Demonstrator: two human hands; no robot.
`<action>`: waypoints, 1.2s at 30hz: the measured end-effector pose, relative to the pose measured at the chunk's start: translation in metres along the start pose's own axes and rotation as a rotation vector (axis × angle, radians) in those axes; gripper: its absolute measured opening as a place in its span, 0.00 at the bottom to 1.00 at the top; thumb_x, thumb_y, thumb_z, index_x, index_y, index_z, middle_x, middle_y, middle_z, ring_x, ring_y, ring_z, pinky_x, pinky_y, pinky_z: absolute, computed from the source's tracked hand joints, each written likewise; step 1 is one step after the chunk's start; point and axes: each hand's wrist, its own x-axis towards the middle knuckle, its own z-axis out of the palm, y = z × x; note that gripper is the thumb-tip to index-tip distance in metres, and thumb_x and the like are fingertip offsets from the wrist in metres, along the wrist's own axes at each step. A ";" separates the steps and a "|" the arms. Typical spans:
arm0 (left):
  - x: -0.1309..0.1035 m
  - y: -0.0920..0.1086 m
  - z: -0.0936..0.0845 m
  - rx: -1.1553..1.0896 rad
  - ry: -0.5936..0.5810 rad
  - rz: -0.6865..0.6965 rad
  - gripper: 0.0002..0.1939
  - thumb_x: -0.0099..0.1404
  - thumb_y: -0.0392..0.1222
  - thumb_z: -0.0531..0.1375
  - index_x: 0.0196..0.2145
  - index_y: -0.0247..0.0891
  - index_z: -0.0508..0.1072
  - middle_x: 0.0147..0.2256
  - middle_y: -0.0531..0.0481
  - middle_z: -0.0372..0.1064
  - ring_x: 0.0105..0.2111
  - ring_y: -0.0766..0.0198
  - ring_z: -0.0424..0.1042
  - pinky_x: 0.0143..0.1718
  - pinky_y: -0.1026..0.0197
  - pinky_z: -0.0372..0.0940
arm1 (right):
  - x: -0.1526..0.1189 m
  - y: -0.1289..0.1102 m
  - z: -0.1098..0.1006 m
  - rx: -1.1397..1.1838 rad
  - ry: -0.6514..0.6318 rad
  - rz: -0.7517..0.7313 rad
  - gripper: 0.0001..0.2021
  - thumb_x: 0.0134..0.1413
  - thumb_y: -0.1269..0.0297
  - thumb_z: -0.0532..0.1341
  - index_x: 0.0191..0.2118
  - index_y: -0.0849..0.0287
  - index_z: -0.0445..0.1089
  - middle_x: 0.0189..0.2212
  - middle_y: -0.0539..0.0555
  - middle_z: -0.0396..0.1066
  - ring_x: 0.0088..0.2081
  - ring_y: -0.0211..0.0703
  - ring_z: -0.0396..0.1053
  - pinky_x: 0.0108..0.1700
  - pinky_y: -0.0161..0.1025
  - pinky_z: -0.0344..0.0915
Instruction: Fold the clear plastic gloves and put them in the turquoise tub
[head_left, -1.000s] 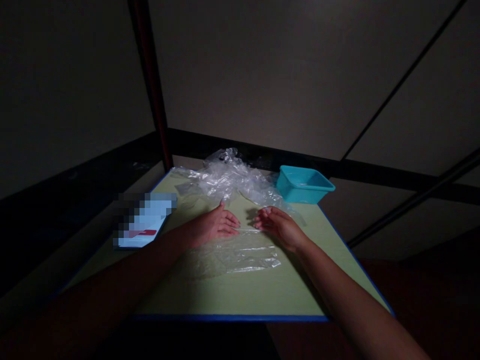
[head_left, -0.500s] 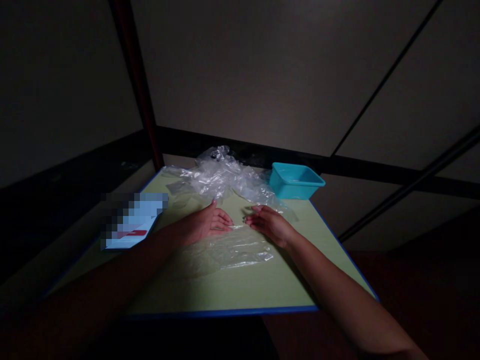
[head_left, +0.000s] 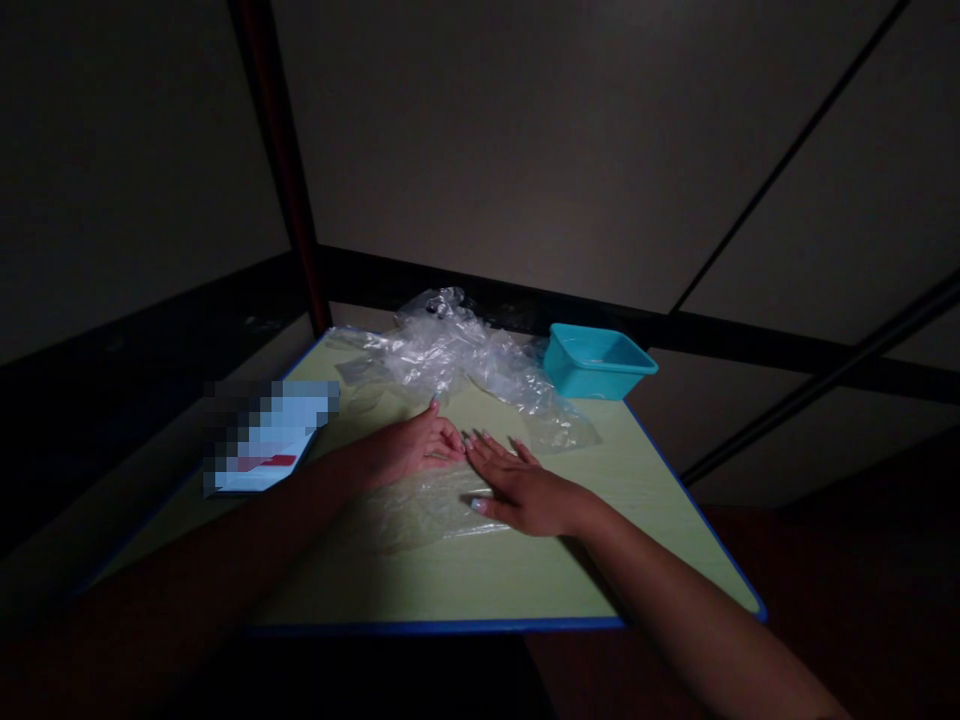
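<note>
You are working on a clear plastic sheet point(head_left: 409, 515) that is lying on the near half of the table point(head_left: 450, 600), just in front of you and partly under both hands. By the look of it, you are smoothing the sheet flat or lining up its far edge; that is a judgement from how your hands are lying.

Your right hand point(head_left: 532, 495) is resting palm down over the right part of the sheet, its fingers spread and its thumb standing well out to the side, and it is gripping nothing. Your left hand point(head_left: 412, 447) is lying on its side at the sheet's far edge, thumb pointing up, fingers loosely curled; whether they are pinching that edge is impossible to make out. The fingertips of the two hands are almost meeting.

Beyond them, a crumpled heap of plastic point(head_left: 442, 350) is covering the far side of the table, with a turquoise bin point(head_left: 592, 378) standing just beside it on the right. A device with a lit screen point(head_left: 292, 425) is lying to the left.

As it seems, the next move is calling for light, even pressure from the right palm, with the left fingers steadying the edge so the thin film isn't sliding or wrinkling.
</note>
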 end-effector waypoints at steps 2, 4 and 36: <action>0.001 -0.001 -0.001 0.001 0.001 0.003 0.32 0.60 0.69 0.50 0.25 0.35 0.73 0.31 0.44 0.72 0.39 0.55 0.68 0.50 0.51 0.58 | -0.001 0.000 -0.001 -0.028 -0.036 0.034 0.37 0.62 0.49 0.49 0.68 0.57 0.31 0.68 0.60 0.27 0.68 0.51 0.26 0.63 0.61 0.24; 0.002 -0.002 -0.001 0.008 0.002 -0.002 0.32 0.59 0.70 0.51 0.24 0.35 0.73 0.31 0.44 0.72 0.39 0.55 0.69 0.50 0.52 0.58 | -0.003 0.000 -0.003 -0.059 -0.037 0.075 0.36 0.62 0.48 0.48 0.68 0.56 0.31 0.68 0.59 0.25 0.68 0.52 0.24 0.62 0.63 0.22; -0.013 0.019 0.002 0.034 0.203 0.186 0.28 0.65 0.63 0.47 0.30 0.34 0.69 0.33 0.46 0.69 0.23 0.66 0.66 0.23 0.63 0.61 | -0.010 0.005 -0.011 -0.097 0.055 0.282 0.39 0.61 0.43 0.45 0.68 0.60 0.32 0.67 0.59 0.26 0.67 0.57 0.21 0.60 0.67 0.21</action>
